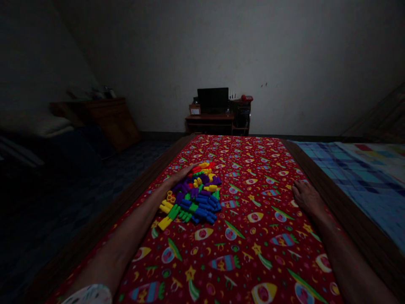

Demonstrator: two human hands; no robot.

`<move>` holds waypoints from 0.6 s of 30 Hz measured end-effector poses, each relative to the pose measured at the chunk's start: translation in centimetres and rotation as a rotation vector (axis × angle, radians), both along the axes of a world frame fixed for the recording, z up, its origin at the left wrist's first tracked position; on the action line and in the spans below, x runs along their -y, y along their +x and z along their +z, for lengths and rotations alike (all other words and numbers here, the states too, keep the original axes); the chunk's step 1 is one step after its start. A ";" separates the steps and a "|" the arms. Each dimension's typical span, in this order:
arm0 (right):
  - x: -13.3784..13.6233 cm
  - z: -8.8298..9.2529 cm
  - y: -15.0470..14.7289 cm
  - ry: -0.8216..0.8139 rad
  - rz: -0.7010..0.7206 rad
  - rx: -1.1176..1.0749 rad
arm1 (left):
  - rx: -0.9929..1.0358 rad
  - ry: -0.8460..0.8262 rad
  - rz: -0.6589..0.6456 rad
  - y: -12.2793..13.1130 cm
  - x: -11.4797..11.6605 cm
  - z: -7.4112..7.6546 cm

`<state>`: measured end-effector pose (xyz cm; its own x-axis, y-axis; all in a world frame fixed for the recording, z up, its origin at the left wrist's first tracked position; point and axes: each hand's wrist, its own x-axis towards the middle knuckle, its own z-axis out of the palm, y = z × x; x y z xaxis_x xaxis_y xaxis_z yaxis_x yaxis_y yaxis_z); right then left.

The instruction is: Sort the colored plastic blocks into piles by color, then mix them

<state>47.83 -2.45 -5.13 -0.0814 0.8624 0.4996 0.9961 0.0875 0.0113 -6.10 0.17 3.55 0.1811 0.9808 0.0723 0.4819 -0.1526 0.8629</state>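
A pile of plastic connecting toy blocks (pixel 199 194) in blue, green, yellow, purple and red lies left of the middle on a red patterned cloth (pixel 240 270). Stretched along the pile's far left side is my left hand (pixel 187 170), its edge against the blocks. Its fingers look extended, not wrapped round any block, though their tips are hard to make out in the dim light. My right hand (pixel 306 195) rests palm down near the cloth's right edge, fingers loosely spread, apart from the blocks and holding nothing.
Brown borders run along both sides of the cloth. To the right lies blue checked bedding (pixel 335 164). A desk (pixel 210 118) with a dark monitor (pixel 213 100) stands against the far wall, and a wooden cabinet (pixel 110 120) stands at the left.
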 end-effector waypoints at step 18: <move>0.8 0.8 -0.8 0.016 0.010 -0.005 | -0.466 0.260 -0.496 9.8 6.2 7.0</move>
